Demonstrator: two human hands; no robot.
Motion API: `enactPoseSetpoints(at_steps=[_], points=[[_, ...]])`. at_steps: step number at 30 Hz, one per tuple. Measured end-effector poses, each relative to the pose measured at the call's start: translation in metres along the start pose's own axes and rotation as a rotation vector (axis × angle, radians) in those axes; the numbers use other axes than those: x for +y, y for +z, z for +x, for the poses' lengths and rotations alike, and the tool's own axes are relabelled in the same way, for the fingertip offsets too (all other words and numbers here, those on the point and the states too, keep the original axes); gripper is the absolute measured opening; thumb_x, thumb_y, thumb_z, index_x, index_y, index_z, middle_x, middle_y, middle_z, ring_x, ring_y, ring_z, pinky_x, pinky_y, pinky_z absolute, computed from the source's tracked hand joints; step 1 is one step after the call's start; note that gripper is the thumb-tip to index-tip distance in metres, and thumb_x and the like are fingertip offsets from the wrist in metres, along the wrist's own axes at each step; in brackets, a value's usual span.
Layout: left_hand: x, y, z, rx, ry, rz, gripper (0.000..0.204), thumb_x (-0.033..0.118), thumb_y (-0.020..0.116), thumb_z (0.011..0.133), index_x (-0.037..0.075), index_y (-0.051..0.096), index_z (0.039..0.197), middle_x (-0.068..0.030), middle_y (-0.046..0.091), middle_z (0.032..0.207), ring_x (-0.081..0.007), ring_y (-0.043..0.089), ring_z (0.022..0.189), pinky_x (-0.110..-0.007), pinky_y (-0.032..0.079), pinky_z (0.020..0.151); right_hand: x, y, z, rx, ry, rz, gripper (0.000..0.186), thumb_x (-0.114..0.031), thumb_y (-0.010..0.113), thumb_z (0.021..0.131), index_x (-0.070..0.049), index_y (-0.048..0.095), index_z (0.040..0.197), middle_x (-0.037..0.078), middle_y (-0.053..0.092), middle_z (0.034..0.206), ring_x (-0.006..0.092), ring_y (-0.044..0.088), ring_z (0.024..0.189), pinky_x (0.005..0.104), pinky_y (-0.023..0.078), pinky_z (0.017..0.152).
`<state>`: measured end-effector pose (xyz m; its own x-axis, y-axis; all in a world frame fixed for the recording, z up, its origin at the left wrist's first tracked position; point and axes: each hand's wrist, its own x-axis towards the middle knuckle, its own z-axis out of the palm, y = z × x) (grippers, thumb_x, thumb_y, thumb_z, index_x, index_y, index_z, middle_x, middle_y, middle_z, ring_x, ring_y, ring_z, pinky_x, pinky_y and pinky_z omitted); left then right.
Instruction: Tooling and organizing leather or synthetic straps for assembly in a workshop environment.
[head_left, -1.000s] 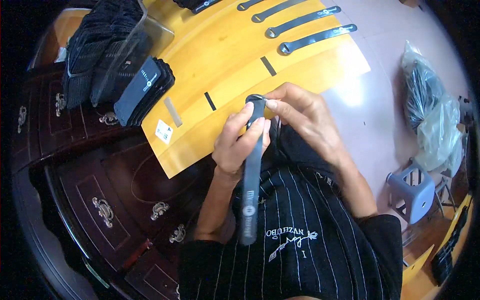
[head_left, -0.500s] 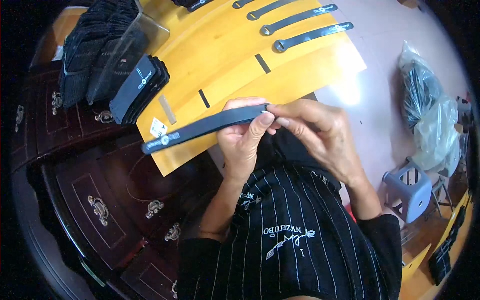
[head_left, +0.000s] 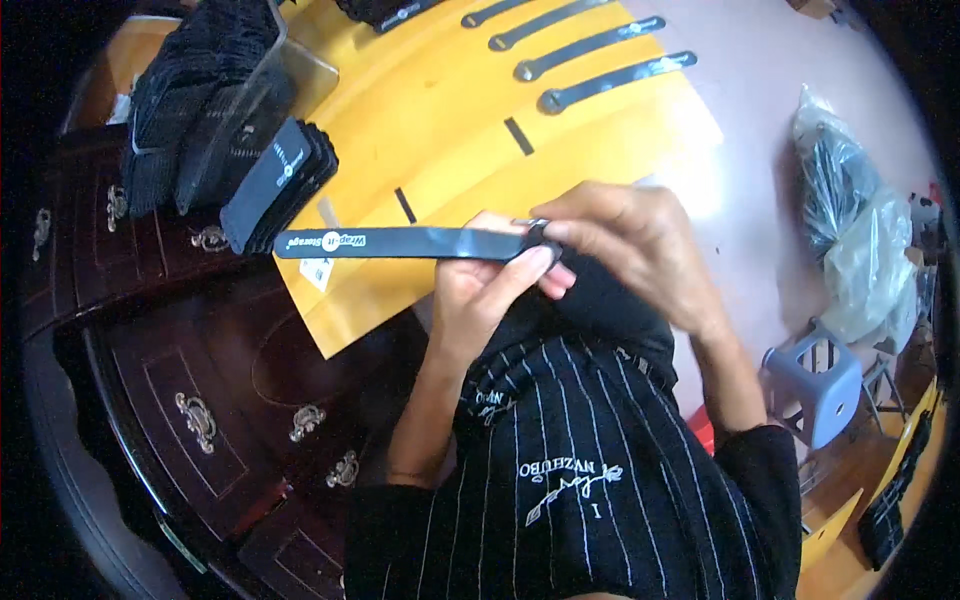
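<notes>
The strap [head_left: 408, 243] is black, the tabletop [head_left: 430, 120] yellow, the garment [head_left: 560, 415] white-striped black.

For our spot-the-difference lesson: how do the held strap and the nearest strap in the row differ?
The held strap is in the air; the row strap rests on the table. The held strap's printed end points left; the row strap's points right. Both are long and dark, with pale print.

Held strap [head_left: 410, 243], pinstriped garment [head_left: 572, 470], strap stack [head_left: 268, 190]: all white-lettered.
</notes>
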<state>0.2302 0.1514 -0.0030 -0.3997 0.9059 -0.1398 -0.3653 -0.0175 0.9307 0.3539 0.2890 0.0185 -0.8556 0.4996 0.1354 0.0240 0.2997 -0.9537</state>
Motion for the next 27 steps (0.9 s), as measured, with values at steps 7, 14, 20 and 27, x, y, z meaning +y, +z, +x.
enactPoseSetpoints(at_steps=[7, 14, 20, 27], points=[[0.000, -0.009, -0.013, 0.058, 0.003, -0.040, 0.018, 0.003, 0.051, 0.090, -0.005, 0.047, 0.106, -0.0169, 0.063, 0.084, -0.0235, 0.066, 0.075, -0.032, 0.056, 0.066, -0.019, 0.015, -0.008, 0.012, -0.111, -0.249, 0.014, -0.018, 0.061, 0.086, -0.008, 0.064, 0.095, 0.006, 0.063, 0.069, 0.0204, 0.064, 0.058, 0.0311, 0.049, 0.051], [0.005, -0.011, -0.009, 0.019, 0.029, -0.065, 0.022, 0.014, 0.051, 0.093, -0.004, 0.052, 0.104, -0.0142, 0.063, 0.087, -0.0196, 0.064, 0.072, -0.028, 0.052, 0.064, -0.020, 0.004, -0.014, -0.046, 0.201, 0.055, 0.034, -0.016, 0.068, 0.084, -0.006, 0.059, 0.116, 0.001, 0.052, 0.062, 0.0069, 0.048, 0.056, 0.0233, 0.037, 0.051], [0.009, 0.005, -0.014, -0.147, -0.029, -0.115, 0.027, 0.021, 0.049, 0.096, -0.004, 0.052, 0.105, -0.0120, 0.061, 0.086, -0.0160, 0.063, 0.069, -0.025, 0.051, 0.060, -0.027, 0.012, -0.013, -0.057, 0.113, 0.325, 0.027, -0.010, 0.073, 0.079, 0.001, 0.066, 0.103, 0.007, 0.060, 0.077, 0.0102, 0.059, 0.059, 0.0229, 0.047, 0.052], [0.008, 0.004, -0.017, -0.199, -0.124, -0.015, 0.029, 0.020, 0.054, 0.091, -0.004, 0.054, 0.105, -0.0119, 0.061, 0.079, -0.0167, 0.062, 0.064, -0.025, 0.050, 0.053, -0.021, 0.013, -0.020, -0.035, 0.169, 0.338, 0.016, -0.007, 0.068, 0.083, 0.006, 0.066, 0.093, 0.009, 0.058, 0.077, 0.0126, 0.062, 0.060, 0.0235, 0.048, 0.051]])
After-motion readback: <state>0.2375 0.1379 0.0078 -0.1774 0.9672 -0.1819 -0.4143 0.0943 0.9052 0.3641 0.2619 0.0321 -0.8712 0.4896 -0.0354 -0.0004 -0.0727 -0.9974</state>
